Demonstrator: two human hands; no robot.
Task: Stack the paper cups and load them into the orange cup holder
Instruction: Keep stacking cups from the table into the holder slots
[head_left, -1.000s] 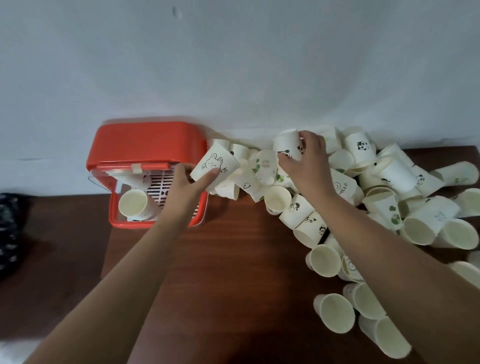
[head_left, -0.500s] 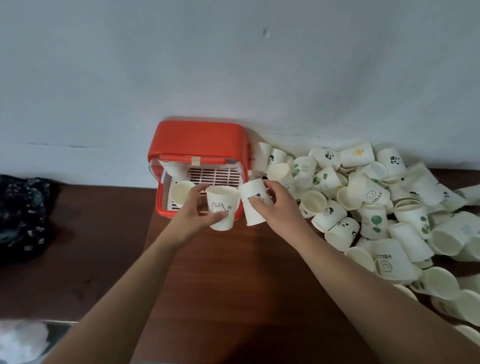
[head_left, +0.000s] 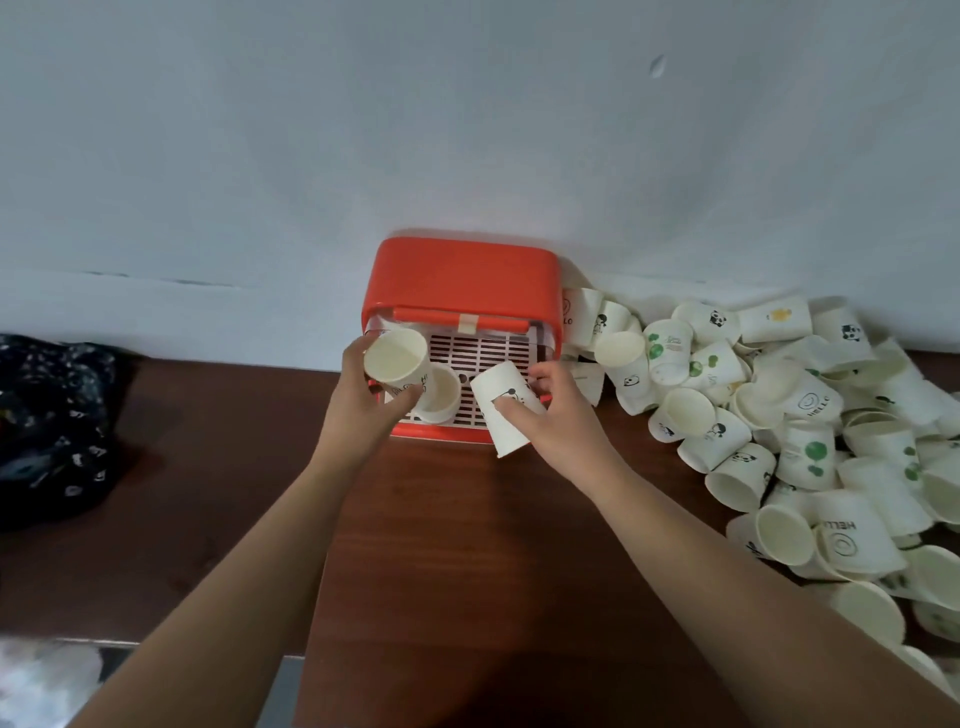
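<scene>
Head view, only one available.

The orange cup holder (head_left: 462, 275) sits at the back of the bench (head_left: 467, 545), backed up to the white wall (head_left: 467, 130). Its white slatted tray (head_left: 488, 353) is exposed at the front.

The left hand (head_left: 363, 415) grips the left cup (head_left: 397, 361), fingers wrapped round its side and open mouth facing the camera. It's held over the tray's left end.

The tray cup (head_left: 441, 397) stands mouth-up on the slats just right of the left cup. The two overlap in view, so I can't tell whether they touch.

The right hand (head_left: 566, 431) grips the panda cup (head_left: 501, 410), thumb across the print and fingers round the far side. The cup is tilted over the tray's front right corner, with its lower end past the holder's front edge. It is apart from both other cups.

The loose cup pile (head_left: 779, 415) is on the bench right of the holder and spreads along the wall and down the right side. The cups lie on their sides at all angles, with panda, green-dot and HELLO prints. The nearest ones are up against the holder's right wall.

A dark patterned cloth (head_left: 47, 426) lies at far left, well apart from the holder. Something white and blurred (head_left: 41, 680) sits at bottom left, can't identify it.
</scene>
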